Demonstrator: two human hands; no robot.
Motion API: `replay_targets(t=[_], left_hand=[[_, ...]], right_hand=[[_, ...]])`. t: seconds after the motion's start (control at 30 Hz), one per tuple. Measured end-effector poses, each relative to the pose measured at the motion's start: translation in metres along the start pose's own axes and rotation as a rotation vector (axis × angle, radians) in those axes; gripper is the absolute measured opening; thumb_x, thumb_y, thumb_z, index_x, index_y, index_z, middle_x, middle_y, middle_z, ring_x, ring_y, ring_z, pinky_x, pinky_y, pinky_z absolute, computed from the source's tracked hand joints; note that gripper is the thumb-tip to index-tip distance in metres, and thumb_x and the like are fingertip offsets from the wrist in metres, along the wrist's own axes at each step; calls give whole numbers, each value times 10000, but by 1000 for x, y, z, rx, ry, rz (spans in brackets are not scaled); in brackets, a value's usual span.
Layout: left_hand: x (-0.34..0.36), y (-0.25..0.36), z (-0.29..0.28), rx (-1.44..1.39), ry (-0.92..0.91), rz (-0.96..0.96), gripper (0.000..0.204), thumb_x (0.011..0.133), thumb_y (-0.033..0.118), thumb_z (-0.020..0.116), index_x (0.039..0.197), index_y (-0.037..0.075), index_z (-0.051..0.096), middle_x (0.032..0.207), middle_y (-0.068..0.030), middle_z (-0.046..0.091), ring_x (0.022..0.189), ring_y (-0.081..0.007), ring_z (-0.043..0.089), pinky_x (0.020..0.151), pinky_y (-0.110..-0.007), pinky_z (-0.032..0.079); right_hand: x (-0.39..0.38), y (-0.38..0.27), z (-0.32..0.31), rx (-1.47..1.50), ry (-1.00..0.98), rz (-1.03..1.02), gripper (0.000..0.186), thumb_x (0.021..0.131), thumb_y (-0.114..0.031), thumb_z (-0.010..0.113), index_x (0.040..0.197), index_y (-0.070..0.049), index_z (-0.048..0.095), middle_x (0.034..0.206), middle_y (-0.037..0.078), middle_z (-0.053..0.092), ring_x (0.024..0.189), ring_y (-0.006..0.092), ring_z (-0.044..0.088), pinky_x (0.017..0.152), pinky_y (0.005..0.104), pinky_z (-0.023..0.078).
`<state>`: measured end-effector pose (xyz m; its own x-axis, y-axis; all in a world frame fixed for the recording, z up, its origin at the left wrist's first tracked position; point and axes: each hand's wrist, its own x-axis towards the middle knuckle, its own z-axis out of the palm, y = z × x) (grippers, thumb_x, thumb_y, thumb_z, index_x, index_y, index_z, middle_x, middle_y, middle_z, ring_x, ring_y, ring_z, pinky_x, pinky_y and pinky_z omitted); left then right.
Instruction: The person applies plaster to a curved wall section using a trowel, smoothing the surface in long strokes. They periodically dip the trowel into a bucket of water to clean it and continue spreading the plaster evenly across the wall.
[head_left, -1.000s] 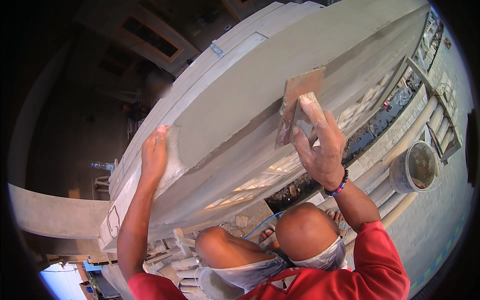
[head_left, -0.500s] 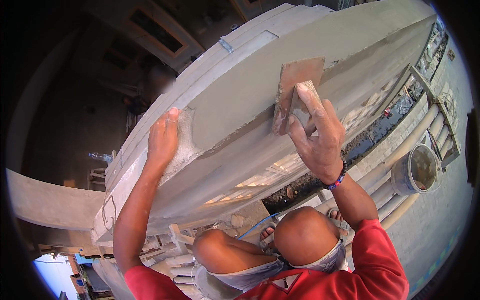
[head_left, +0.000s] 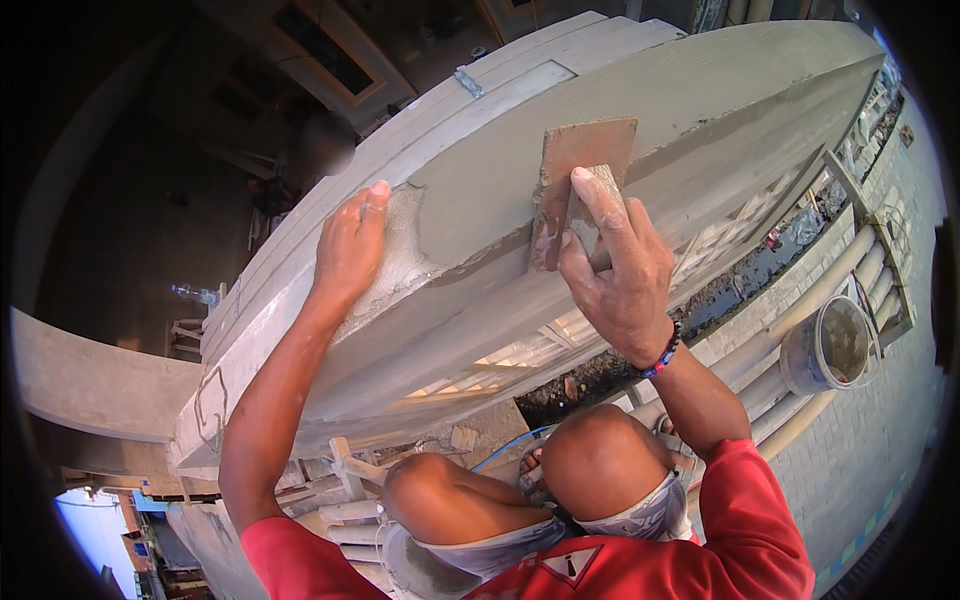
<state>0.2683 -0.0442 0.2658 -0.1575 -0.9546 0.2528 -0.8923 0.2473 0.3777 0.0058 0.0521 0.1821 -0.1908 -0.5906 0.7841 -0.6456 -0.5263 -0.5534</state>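
The fingers of my right hand (head_left: 625, 275) are wrapped around the handle (head_left: 590, 222) of a plastering float (head_left: 569, 144) with a flat, plaster-smeared blade. The blade lies against the grey plastered band (head_left: 480, 200) of a long concrete ledge, across the lower edge of that band. To its left, my left hand (head_left: 348, 250) rests on the ledge with fingers curled and together, gripping at a rough, unsmoothed patch (head_left: 405, 240). What lies under its fingertips is hidden.
A bucket (head_left: 838, 345) with grey residue stands on pipes or poles (head_left: 778, 330) at right, beside a muddy trench (head_left: 700, 325). My bent knees are below. A clear bottle (head_left: 195, 293) is at left. A blurred person (head_left: 305, 165) is in the dark space beyond the ledge.
My left hand has moved up and to the right along the ledge. The float in my right hand has slid slightly left along the band. The view has shifted a little.
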Motion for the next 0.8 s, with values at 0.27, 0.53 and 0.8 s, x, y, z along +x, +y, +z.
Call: replay_targets(t=[0.27, 0.53, 0.8], left_hand=[[0, 3, 2, 10, 31, 1, 646, 1005, 526, 366, 1154, -40, 638, 1101, -293, 641, 1085, -448, 580, 944, -458, 429], [1, 13, 5, 0, -6, -34, 647, 1004, 528, 351, 1204, -26, 619, 1148, -283, 633, 1122, -433, 573, 968, -462, 427], [-9, 18, -8, 45, -32, -91, 677, 997, 549, 349, 1245, -29, 599, 1186, -277, 624, 1153, -429, 564, 994, -458, 420]], right_hand=[[-58, 9, 7, 9, -152, -95, 690, 712, -35, 719, 1363, -177, 539, 784, 78, 489, 617, 243, 510, 504, 371, 446], [-54, -16, 33, -92, -215, -141, 665, 697, -43, 720, 1331, -180, 573, 808, 79, 521, 616, 237, 532, 508, 368, 455], [-20, -39, 23, -26, -121, -79, 692, 688, -53, 732, 1347, -188, 567, 811, 65, 510, 637, 220, 530, 524, 345, 459]])
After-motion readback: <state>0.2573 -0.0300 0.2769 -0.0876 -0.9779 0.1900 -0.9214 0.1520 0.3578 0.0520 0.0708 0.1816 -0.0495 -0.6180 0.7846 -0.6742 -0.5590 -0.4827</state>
